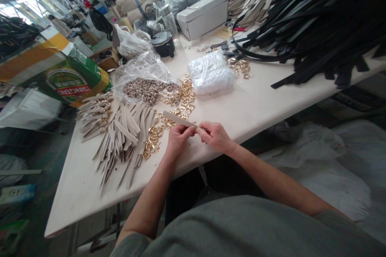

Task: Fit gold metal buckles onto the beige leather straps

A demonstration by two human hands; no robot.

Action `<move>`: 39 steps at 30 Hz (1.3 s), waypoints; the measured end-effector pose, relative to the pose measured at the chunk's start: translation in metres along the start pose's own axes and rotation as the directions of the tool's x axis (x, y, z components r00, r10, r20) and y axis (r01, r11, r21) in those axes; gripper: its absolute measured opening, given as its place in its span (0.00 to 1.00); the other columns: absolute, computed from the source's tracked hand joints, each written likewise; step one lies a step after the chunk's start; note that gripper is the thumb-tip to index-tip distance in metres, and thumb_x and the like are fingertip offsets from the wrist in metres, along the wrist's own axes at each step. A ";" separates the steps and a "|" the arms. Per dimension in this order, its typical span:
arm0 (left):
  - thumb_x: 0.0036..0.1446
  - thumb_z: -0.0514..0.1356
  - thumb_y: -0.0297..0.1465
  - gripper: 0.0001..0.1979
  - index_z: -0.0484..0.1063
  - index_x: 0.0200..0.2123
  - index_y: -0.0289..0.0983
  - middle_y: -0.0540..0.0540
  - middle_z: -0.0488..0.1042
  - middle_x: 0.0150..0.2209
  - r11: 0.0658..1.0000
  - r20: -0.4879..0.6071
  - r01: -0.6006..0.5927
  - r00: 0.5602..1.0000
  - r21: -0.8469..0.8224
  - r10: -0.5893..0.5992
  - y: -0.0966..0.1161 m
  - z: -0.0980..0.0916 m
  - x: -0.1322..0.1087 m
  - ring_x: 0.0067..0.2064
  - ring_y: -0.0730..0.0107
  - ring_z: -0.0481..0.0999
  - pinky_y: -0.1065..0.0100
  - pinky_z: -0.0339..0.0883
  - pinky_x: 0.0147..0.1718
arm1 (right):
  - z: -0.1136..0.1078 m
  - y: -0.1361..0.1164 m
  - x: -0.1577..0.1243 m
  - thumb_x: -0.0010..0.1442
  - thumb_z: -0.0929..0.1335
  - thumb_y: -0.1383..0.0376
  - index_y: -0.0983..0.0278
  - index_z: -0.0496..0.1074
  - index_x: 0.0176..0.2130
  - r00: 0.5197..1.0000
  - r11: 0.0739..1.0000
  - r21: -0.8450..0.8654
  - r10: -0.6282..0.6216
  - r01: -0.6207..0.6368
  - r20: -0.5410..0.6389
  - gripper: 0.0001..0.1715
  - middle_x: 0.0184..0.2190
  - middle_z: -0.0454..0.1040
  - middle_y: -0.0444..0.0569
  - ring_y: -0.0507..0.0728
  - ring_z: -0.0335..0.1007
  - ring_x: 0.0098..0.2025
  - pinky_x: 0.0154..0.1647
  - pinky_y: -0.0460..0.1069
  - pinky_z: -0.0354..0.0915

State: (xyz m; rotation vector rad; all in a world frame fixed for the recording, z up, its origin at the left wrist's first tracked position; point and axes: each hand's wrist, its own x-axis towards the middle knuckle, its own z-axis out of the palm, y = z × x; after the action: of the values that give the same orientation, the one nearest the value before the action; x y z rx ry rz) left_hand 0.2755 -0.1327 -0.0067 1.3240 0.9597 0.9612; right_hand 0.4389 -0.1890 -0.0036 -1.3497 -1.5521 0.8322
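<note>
Near the table's front edge, my left hand [180, 138] pinches a beige strip [177, 119] that points up and to the left. My right hand [214, 135] is closed at the strip's other end, its fingertips close to those of my left hand. A small piece between the fingertips is too small to make out. Left of my hands lie gold buckles [153, 140] and a fanned pile of beige strips [125, 132]. Behind them, small beige loops [143, 90] spill from a clear plastic bag [147, 64].
On the white table [81, 172] are a wrapped white bundle [211, 73], a white box [205, 14], a black lidded pot [163, 43] and black straps [289, 28] at the right. A green carton [75, 74] stands beyond the left edge.
</note>
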 end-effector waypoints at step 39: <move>0.43 0.73 0.50 0.19 0.82 0.31 0.42 0.46 0.79 0.26 0.994 0.066 0.005 0.998 -0.114 0.002 0.007 0.014 -0.003 0.25 0.65 0.74 0.60 0.71 0.27 | -0.013 0.007 0.005 0.66 0.62 0.51 0.60 0.72 0.30 0.992 1.000 -0.003 0.000 0.000 0.125 0.21 0.20 0.74 0.44 0.54 0.71 0.21 0.28 0.48 0.68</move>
State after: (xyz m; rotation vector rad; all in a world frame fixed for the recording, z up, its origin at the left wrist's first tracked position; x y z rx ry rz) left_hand 0.2879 -0.1405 0.0010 1.2514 0.8432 0.9514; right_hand 0.4532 -0.1841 -0.0041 -1.3206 -1.6499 0.9303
